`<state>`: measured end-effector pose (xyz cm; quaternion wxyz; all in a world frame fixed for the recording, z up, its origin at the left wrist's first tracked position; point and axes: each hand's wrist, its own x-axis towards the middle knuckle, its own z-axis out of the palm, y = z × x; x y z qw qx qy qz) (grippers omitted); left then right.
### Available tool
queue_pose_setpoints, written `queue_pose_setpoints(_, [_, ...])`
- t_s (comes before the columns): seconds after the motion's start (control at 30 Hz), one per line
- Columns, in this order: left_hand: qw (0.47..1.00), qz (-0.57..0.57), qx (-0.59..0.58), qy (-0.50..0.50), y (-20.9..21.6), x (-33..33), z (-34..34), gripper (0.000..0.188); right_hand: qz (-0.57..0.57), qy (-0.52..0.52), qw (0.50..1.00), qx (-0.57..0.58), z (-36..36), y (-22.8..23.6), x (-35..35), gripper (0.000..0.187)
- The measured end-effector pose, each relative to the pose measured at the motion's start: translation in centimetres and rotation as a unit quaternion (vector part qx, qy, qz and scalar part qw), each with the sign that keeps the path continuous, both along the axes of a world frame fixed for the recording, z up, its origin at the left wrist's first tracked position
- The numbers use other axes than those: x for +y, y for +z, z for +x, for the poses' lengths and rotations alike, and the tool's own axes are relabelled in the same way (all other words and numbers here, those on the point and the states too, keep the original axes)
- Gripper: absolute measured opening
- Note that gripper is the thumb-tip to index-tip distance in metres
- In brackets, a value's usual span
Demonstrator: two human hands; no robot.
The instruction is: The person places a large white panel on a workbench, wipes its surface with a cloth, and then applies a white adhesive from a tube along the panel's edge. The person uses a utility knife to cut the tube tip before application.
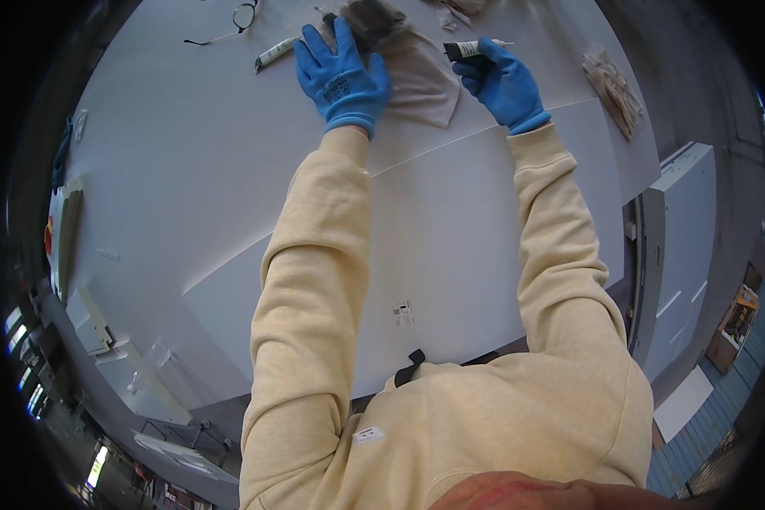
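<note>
My right hand (508, 89), in a blue glove, is closed on a small black and white tube (463, 51), whose thin white tip sticks out to the right past the fingers. My left hand (345, 82), gloved in the same blue, lies with its fingers spread at the far side of the table. Just left of its fingers is another small white tube (276, 54) with a dark end. Beyond its fingertips and thumb sits a clear plastic bag with dark contents (374, 21). A pale cloth (425, 81) spreads between the two hands.
A large white panel (450, 221) lies on the white table (187, 161) in front of me. Eyeglasses (244, 17) rest at the far left, and beige gloves (614, 92) at the right edge. More white panels (684, 229) stand stacked at the right.
</note>
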<state>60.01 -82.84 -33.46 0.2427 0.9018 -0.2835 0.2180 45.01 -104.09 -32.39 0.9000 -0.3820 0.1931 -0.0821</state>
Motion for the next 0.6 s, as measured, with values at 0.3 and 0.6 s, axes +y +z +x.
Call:
queue_pose_setpoints(0.3, [0.985,0.003,-0.075,-0.156,-4.8,5.8,5.9,0.077,-0.250,-0.014,0.967,0.057,5.1,2.9,1.0,0.030])
queue_pose_setpoints(0.6, [0.988,-0.031,-0.046,-0.142,-4.0,5.5,6.7,0.071,-0.477,-0.093,0.872,-0.065,24.6,0.3,-5.1,0.011])
